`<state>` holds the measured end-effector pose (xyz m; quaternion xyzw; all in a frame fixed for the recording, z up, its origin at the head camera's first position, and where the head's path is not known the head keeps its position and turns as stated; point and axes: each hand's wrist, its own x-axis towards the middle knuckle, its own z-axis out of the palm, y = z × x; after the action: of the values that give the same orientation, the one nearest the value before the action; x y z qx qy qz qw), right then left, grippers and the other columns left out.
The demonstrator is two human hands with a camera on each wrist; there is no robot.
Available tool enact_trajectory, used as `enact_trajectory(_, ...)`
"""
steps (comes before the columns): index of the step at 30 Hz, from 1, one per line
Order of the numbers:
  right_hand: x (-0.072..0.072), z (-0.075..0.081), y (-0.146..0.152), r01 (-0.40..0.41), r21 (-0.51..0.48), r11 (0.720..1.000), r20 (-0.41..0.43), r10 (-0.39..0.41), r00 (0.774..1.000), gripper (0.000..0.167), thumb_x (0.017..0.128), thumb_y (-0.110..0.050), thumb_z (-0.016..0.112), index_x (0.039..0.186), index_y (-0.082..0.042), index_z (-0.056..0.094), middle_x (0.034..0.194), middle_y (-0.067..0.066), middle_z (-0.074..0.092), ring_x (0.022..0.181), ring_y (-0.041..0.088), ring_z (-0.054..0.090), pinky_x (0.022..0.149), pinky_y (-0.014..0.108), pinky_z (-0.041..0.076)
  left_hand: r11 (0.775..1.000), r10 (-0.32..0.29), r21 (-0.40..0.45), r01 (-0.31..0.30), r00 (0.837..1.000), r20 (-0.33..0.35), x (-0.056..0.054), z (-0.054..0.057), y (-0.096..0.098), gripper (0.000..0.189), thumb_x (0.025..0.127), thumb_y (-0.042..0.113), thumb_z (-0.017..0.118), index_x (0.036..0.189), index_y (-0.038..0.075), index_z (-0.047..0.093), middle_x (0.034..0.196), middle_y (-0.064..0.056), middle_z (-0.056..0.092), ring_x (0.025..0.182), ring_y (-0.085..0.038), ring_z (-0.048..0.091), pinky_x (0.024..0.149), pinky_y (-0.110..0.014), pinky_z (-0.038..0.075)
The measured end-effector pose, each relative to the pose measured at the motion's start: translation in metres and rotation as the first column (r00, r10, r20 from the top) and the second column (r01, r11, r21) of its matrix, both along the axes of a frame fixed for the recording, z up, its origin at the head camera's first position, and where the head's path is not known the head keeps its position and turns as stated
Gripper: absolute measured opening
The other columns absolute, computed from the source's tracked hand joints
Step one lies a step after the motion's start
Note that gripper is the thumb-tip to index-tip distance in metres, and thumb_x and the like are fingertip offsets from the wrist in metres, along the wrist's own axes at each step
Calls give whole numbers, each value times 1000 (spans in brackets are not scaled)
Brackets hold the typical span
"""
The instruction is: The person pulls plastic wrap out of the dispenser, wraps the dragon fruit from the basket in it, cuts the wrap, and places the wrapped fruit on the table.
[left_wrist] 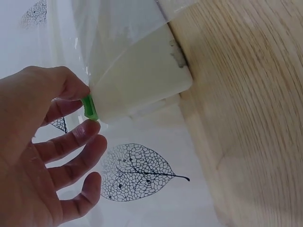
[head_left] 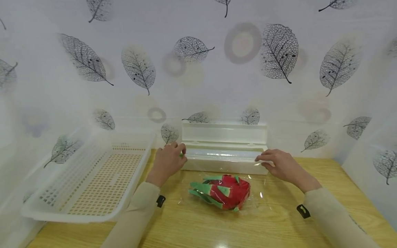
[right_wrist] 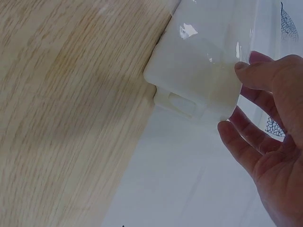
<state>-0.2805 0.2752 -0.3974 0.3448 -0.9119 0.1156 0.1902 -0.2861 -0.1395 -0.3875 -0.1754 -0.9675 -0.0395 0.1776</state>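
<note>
A white cling film box point(head_left: 223, 166) stands with its lid raised and a roll of film point(head_left: 220, 153) inside. At its left end, my left hand point(head_left: 170, 161) pinches a small green slide cutter point(left_wrist: 90, 108) between thumb and index finger; the other fingers are loosely bent. My right hand point(head_left: 280, 163) grips the box's right front corner, its thumb on the film-covered edge. Clear film point(left_wrist: 128, 28) hangs over the box front onto the table. On the table before the box lies a red dragon fruit point(head_left: 229, 193) with green scales, under clear film.
A white plastic basket point(head_left: 141, 179) with a slotted bottom stands on the left. Leaf-printed white sheeting point(head_left: 211, 86) rises behind the wood-grain table point(head_left: 192, 227) and along its sides.
</note>
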Motion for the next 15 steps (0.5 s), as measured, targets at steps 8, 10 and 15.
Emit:
enact_trajectory(8,0,3,3,25,-114,993,83,-16,996,27,87,-5,76,114,-10,77,108,11,77,100,40,73,82,56,59,1000,-1,14,2,999,-33,3,-1,-1,13,95,26,66,105,18,67,92,-3,64,72,-19,58,62,-39,53)
enact_trajectory(10,0,4,6,32,-164,986,126,-11,992,27,90,-6,75,116,-8,75,110,11,76,102,39,73,85,53,60,1000,-7,28,8,999,-47,4,0,-2,13,95,25,67,105,18,68,94,-4,66,72,-20,59,62,-39,53)
enact_trajectory(15,2,6,13,100,-284,954,304,-10,953,25,97,-9,68,121,-8,74,117,11,72,107,37,70,85,37,62,998,2,58,2,998,-67,4,-1,-5,11,95,23,66,104,17,68,95,-6,67,72,-23,60,58,-39,49)
